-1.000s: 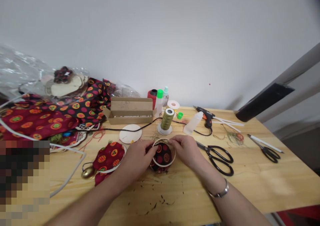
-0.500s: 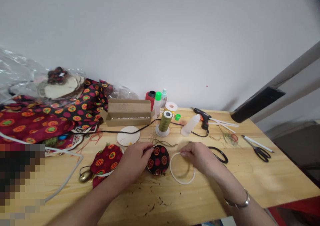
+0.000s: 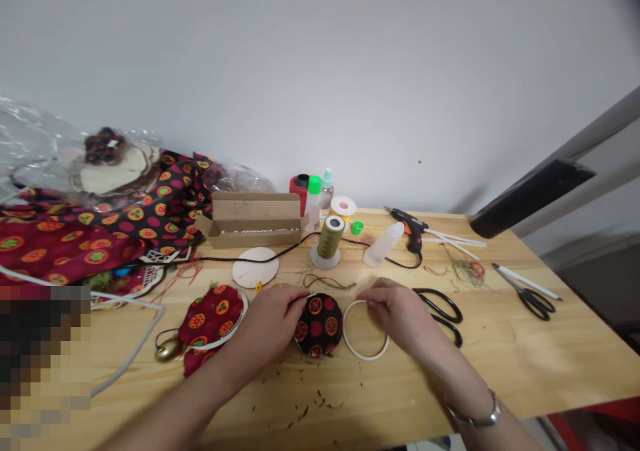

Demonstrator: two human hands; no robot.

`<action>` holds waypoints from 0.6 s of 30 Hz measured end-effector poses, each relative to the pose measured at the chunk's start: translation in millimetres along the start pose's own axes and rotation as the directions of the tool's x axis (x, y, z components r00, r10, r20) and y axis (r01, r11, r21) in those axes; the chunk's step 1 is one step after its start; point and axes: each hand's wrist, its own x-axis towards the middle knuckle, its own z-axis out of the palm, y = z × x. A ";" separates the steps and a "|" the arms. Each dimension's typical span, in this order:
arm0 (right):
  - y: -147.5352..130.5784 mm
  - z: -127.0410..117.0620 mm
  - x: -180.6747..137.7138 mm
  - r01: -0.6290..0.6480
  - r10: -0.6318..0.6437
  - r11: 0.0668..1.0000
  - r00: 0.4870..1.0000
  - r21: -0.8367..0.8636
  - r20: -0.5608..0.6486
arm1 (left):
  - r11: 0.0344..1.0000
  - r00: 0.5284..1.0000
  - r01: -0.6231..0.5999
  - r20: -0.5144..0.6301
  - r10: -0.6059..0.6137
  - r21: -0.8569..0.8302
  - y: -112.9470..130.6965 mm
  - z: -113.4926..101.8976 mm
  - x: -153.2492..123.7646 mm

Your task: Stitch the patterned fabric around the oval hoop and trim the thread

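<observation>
My left hand (image 3: 270, 319) is closed on the left edge of a small round pad covered in black fabric with red and orange circles (image 3: 319, 326), which rests on the wooden table (image 3: 525, 364). Just right of the pad lies a thin white ring (image 3: 350, 341). My right hand (image 3: 400, 312) pinches the ring's upper rim with its fingertips. A larger red patterned fabric disc (image 3: 213, 314) lies left of my left hand.
Black scissors (image 3: 443, 311) lie right of my right hand; a second pair (image 3: 533, 299) sits far right. Behind are an olive thread spool (image 3: 330, 238), glue gun (image 3: 413, 230), bottles (image 3: 314, 201), a cardboard box (image 3: 253, 219), a white disc (image 3: 257, 266) and patterned cloth (image 3: 75, 238).
The white ring was around the black fabric pad; my right hand has lifted it off and set it on the table to the pad's right. My left hand kept hold of the pad.
</observation>
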 end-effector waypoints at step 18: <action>-55.9 39.2 -11.0 0.159 -0.162 0.987 0.969 -0.032 -0.189 | 0.951 0.988 0.091 -0.095 -0.124 -0.296 -0.8 7.1 -11.0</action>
